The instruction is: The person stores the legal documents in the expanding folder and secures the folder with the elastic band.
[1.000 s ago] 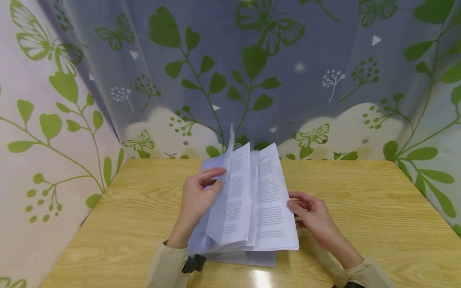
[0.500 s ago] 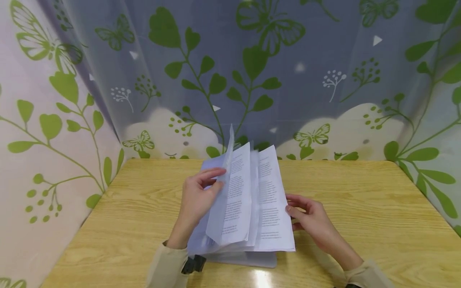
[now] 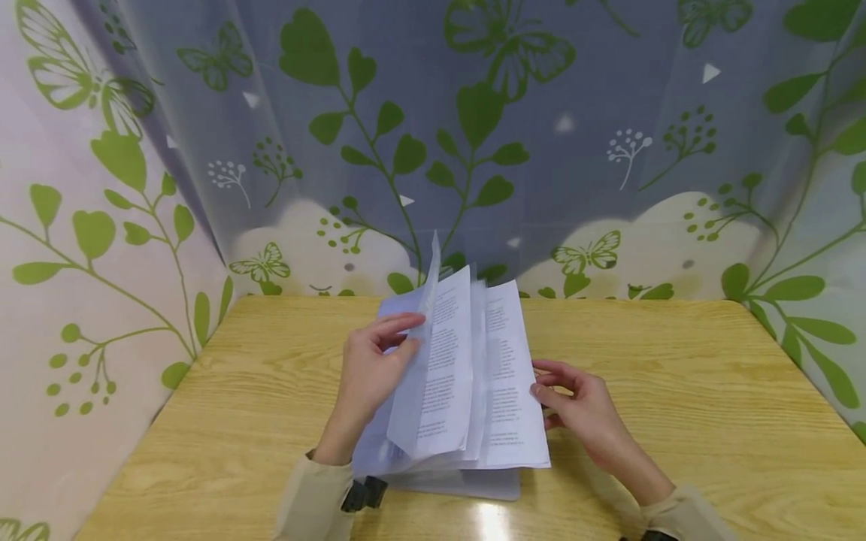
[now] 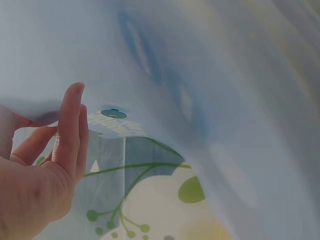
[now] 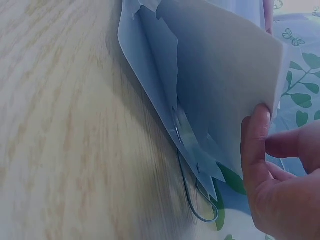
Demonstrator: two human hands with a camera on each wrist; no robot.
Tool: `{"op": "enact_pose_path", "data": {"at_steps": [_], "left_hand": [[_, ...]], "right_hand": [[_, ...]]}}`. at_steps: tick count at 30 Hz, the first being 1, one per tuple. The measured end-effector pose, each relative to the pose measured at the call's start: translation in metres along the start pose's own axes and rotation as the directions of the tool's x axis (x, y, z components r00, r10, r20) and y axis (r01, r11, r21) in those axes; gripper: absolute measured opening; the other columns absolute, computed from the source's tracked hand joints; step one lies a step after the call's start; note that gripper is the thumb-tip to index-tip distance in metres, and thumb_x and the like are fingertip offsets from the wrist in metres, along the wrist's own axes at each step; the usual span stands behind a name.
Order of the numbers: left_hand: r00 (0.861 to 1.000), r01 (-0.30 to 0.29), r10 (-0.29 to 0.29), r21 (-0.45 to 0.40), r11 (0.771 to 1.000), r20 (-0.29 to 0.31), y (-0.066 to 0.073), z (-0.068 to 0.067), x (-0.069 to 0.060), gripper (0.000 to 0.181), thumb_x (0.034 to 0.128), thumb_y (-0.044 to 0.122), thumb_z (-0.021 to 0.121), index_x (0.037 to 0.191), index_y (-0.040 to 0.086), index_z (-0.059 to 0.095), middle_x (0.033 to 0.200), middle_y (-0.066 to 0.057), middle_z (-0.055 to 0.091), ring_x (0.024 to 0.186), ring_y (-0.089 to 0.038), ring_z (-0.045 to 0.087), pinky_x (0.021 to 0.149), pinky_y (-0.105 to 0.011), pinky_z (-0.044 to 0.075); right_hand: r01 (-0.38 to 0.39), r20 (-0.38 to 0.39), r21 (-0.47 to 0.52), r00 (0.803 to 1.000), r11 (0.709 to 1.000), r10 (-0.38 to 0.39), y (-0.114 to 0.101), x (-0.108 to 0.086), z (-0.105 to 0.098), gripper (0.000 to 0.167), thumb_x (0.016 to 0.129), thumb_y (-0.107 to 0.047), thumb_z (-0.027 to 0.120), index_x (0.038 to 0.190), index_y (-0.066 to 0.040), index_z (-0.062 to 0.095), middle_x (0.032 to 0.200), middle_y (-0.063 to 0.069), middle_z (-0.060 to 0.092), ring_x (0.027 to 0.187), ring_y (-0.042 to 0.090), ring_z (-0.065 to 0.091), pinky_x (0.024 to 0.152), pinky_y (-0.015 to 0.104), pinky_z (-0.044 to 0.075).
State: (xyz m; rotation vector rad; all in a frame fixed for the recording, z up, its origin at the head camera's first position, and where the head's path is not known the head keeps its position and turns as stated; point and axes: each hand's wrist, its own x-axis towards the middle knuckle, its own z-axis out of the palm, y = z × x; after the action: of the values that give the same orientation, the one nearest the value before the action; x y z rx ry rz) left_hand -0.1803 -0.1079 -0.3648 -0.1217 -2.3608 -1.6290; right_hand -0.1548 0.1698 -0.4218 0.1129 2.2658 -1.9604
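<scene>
A bluish translucent plastic folder (image 3: 473, 485) stands partly opened on the table, with printed paper inside one leaf (image 3: 446, 376). My left hand (image 3: 372, 368) pinches the edge of a raised plastic leaf of the folder between thumb and fingers. In the left wrist view this leaf (image 4: 210, 65) curves away from the left hand (image 4: 45, 170). On the right, my right hand (image 3: 588, 413) pinches the right edge of a printed paper stack (image 3: 510, 391) between thumb and fingers. The stack's left side is hidden behind the folder's clear leaves. The right wrist view shows the stack's underside (image 5: 225, 70).
A thin elastic loop (image 5: 202, 217) hangs from the folder's far end. The wooden table (image 3: 676, 361) extends to both sides. Patterned curtain (image 3: 541, 150) hangs behind the table's back edge and along both sides.
My right hand and the paper stack have shifted slightly left, so the stack's right edge is nearer the folder. The left hand and the raised leaf have stayed in place.
</scene>
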Motion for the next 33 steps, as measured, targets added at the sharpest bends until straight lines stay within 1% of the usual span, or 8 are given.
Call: {"op": "enact_pose_path", "data": {"at_steps": [7, 13, 21, 33], "left_hand": [[1.0, 0.007, -0.007, 0.01, 1.0, 0.002, 0.0, 0.0, 0.0, 0.029, 0.0894, 0.004, 0.068, 0.113, 0.014, 0.08, 0.12, -0.001, 0.075, 0.091, -0.022, 0.069, 0.074, -0.027, 0.052], [1.0, 0.009, -0.009, 0.004, 1.0, 0.0, 0.0, 0.0, 0.0, 0.028, 0.0888, 0.005, 0.068, 0.113, 0.014, 0.08, 0.12, -0.001, 0.075, 0.091, -0.022, 0.069, 0.074, -0.027, 0.052], [1.0, 0.015, -0.015, -0.007, 1.0, -0.001, 0.0, 0.0, 0.0, 0.029, 0.0881, 0.003, 0.069, 0.113, 0.014, 0.08, 0.12, -0.002, 0.075, 0.092, -0.022, 0.069, 0.075, -0.026, 0.052], [1.0, 0.018, -0.019, -0.005, 1.0, -0.005, 0.001, 0.001, -0.001, 0.029, 0.0883, 0.004, 0.069, 0.113, 0.014, 0.08, 0.121, -0.001, 0.075, 0.093, -0.022, 0.07, 0.075, -0.027, 0.052]], "right_hand": [[0.009, 0.009, 0.009, 1.0, 1.0, -0.009, -0.001, 0.0, 0.004, 0.049, 0.096, -0.005, 0.066, 0.144, 0.0, 0.054, 0.111, 0.011, 0.064, 0.077, 0.013, 0.067, 0.063, 0.032, 0.06], [0.013, 0.017, 0.01, 1.0, 1.0, -0.013, -0.002, 0.001, 0.007, 0.049, 0.096, -0.005, 0.066, 0.143, 0.0, 0.055, 0.111, 0.012, 0.063, 0.075, 0.012, 0.068, 0.062, 0.032, 0.06], [0.035, 0.051, -0.001, 0.998, 0.999, -0.035, -0.001, 0.001, 0.011, 0.048, 0.097, -0.005, 0.064, 0.143, 0.001, 0.054, 0.11, 0.014, 0.061, 0.074, 0.012, 0.067, 0.062, 0.032, 0.06], [0.025, 0.094, -0.017, 0.995, 1.0, -0.023, -0.002, 0.001, 0.014, 0.047, 0.1, -0.006, 0.06, 0.146, -0.001, 0.053, 0.114, 0.018, 0.061, 0.076, 0.017, 0.068, 0.062, 0.03, 0.059]]}}
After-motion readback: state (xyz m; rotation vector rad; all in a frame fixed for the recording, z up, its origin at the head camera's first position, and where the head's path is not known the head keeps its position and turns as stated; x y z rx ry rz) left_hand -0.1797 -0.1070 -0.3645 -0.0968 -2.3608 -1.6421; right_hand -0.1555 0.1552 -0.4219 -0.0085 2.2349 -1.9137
